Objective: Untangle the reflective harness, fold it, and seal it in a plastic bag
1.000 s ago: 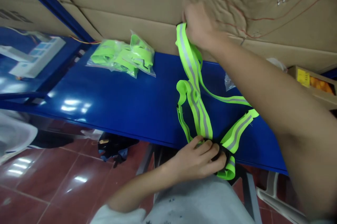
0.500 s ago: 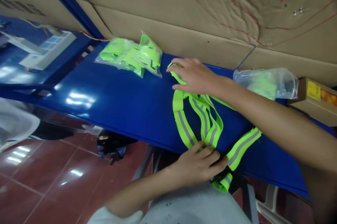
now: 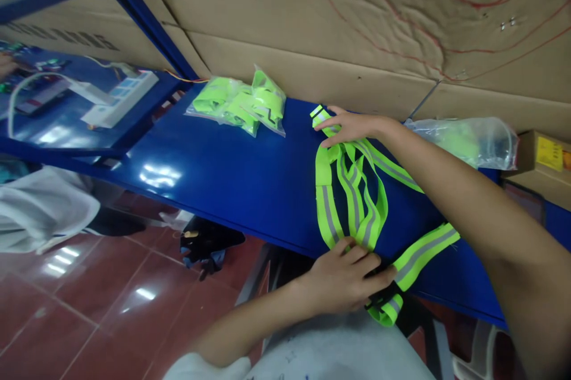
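Observation:
A neon-green reflective strap harness (image 3: 327,213) with grey stripes lies in loops on the blue table. Near the table's front edge, my left hand (image 3: 350,279) has its fingers curled around the gathered straps and a dark piece, partly hidden under the fingers. Toward the back, my right hand (image 3: 352,128) holds the upper straps between thumb and fingers. A short strap end with a black band sticks out past its fingertips. One strap runs right beneath my right forearm, and another slants up from my left hand.
Clear bags of folded green straps (image 3: 236,100) rest against the cardboard wall. A plastic bag (image 3: 468,139) and a cardboard box (image 3: 542,169) stand at right. At left are a white power strip (image 3: 120,100) and a person's pale clothing (image 3: 49,207). A blue post (image 3: 143,17) rises behind.
The view has shifted, so the scene sits further right. My right hand has moved slightly along the upper straps, exposing the black-banded end. My left hand keeps its grip near the edge.

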`<state>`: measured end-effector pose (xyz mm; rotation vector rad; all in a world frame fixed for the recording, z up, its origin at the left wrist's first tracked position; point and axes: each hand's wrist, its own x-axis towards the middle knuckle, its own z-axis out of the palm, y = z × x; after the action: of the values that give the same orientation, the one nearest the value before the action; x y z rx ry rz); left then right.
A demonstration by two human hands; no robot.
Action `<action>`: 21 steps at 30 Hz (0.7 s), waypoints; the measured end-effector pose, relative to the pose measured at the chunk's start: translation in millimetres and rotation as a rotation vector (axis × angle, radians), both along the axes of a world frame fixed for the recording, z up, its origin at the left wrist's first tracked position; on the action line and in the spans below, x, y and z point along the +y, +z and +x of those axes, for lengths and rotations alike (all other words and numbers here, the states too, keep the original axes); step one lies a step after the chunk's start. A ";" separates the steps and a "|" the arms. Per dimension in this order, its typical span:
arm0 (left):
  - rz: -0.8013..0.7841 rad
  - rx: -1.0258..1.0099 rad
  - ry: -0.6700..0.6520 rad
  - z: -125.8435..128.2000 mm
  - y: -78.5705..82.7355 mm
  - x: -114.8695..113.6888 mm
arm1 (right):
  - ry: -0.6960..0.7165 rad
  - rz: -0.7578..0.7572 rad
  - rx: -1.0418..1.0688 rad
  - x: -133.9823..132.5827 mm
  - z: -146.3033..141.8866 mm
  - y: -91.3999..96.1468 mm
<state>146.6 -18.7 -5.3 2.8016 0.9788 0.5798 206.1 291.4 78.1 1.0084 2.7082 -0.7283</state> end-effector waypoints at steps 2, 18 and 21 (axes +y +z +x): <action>0.001 -0.002 0.002 0.1 -0.9 -0.4 | -0.017 0.010 0.039 3.6 5.8 -0.7; 0.059 -0.037 0.062 2.3 -0.3 -1.6 | -0.417 0.658 -0.312 -11.6 47.9 5.5; 0.075 -0.061 0.074 3.3 -0.2 -2.0 | -0.366 0.820 -0.365 -38.6 47.2 20.9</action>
<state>149.9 -20.7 -5.5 2.8035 1.0745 0.7205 253.3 252.8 98.9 1.6161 2.5029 0.5667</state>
